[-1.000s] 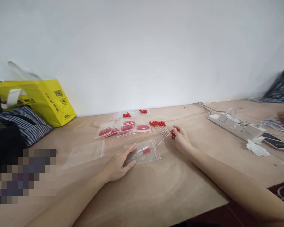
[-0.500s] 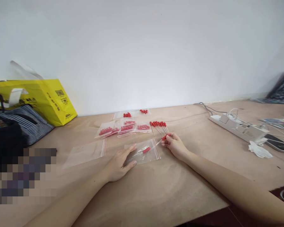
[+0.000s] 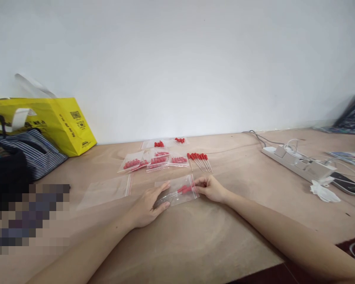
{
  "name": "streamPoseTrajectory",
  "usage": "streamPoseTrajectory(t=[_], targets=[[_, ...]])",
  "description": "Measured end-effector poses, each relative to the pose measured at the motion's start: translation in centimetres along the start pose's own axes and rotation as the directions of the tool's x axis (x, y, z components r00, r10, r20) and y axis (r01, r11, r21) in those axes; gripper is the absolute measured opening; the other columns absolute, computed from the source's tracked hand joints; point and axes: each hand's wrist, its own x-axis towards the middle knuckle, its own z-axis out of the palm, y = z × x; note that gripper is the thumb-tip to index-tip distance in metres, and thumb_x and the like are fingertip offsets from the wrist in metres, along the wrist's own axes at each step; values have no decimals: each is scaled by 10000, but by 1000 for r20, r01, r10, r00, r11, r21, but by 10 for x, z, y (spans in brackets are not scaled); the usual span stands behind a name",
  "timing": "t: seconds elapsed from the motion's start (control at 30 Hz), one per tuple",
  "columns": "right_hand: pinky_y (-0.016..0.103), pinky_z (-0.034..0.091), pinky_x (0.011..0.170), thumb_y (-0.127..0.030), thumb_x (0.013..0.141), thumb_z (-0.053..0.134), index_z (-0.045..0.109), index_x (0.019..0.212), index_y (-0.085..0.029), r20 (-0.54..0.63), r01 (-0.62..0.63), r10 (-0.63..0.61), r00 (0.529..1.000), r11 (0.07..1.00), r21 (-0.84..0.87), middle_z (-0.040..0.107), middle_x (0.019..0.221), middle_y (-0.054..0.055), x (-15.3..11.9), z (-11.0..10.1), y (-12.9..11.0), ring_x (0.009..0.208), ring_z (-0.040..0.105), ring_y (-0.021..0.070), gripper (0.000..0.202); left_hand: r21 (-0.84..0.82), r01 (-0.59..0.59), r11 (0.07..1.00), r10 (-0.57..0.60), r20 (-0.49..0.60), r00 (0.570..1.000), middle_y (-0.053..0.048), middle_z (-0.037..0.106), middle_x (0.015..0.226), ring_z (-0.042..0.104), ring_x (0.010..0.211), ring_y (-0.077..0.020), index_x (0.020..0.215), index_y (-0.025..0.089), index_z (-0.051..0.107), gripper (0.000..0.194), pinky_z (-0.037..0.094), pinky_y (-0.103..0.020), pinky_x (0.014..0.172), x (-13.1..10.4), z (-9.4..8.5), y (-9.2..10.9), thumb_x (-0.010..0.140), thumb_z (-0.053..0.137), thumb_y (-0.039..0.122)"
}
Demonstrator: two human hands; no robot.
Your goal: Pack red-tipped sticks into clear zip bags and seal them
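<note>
The right hand has its fingertips drawn together at the red-lined mouth of a see-through zip bag; whether that grip closes on a stick's head or only on the bag's edge, I cannot tell. Just left of these fingertips, two red-headed sticks show at the bag, side by side, their heads toward the mouth. Their long axis runs from the right hand down and leftward, so the pale shafts point at the left hand. The heads are therefore nearer the right hand, the shaft ends nearer the left. The left hand grasps nothing: it lies spread over the end of the bag away from the mouth, thumb and forefinger apart.

Just beyond the right hand, a row of red-headed sticks lies on the worktop, heads toward the wall, tail ends toward the person; the right hand is the nearer one to it. Farther off and leftward lie bags with red heads inside. Another see-through bag lies flat to the left of the left hand. Well to the right sits a power strip.
</note>
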Motion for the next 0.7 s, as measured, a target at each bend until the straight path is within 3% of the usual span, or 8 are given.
streamPoseTrajectory(t=[0.1,0.2,0.3,0.37,0.43,0.5,0.6,0.7], targets=[[225,404,548,-386,628,640,668,711,-155,81,80,-77,994,996,-38,613,699,18,5,6,1,617,520,114,247,10,7,1000,-8,7,1000,-36,439,1286,400,1156,-232,1314,243,229,527,317,-399,960,0,-1,1,835,421,350],[237,428,561,-410,623,643,675,752,-151,106,49,-42,993,997,-63,630,657,21,9,12,0,625,553,136,291,31,31,999,-32,23,999,-50,447,1276,421,1134,-236,1310,225,245,524,341,-395,938,0,-3,3,831,419,344],[233,435,556,-397,630,635,665,749,-140,71,5,2,997,996,-85,643,677,26,15,9,-1,610,566,133,284,45,38,998,-39,28,999,-53,442,1278,424,1130,-233,1314,229,234,526,344,-393,935,-1,-3,4,835,412,355],[218,434,553,-355,642,624,650,726,-142,-62,-86,77,995,983,-161,646,697,24,24,-4,-2,608,570,124,231,47,27,998,-29,24,999,-49,435,1284,416,1138,-231,1313,239,235,522,338,-394,942,-2,-4,4,838,410,367],[197,426,543,-295,651,610,630,722,-146,-345,-275,174,922,923,-270,640,693,20,36,-25,-1,606,570,114,166,51,24,998,-25,19,1000,-49,429,1289,413,1143,-233,1305,245,250,510,340,-398,942,-2,-3,2,839,410,378],[204,418,525,-265,689,557,604,814,-126,-489,-389,213,846,874,-291,633,720,51,52,-49,1,622,573,128,193,50,25,998,-26,13,1000,-51,437,1282,418,1139,-235,1293,245,274,487,349,-402,936,-2,-3,0,845,402,386],[221,403,517,-258,637,601,579,853,-103,-610,-527,262,748,793,-306,619,769,96,79,-79,7,700,575,172,267,34,12,999,-11,-24,1000,-50,468,1251,439,1122,-220,1264,237,323,432,359,-388,934,-2,-2,-2,858,385,375],[226,381,472,-276,555,676,583,718,-101,-617,-623,342,709,715,-319,597,655,92,102,-93,13,662,572,193,257,34,-32,999,34,-76,997,-43,481,1234,441,1120,-204,1223,230,374,389,354,-367,946,-2,-2,-3,855,404,351]])
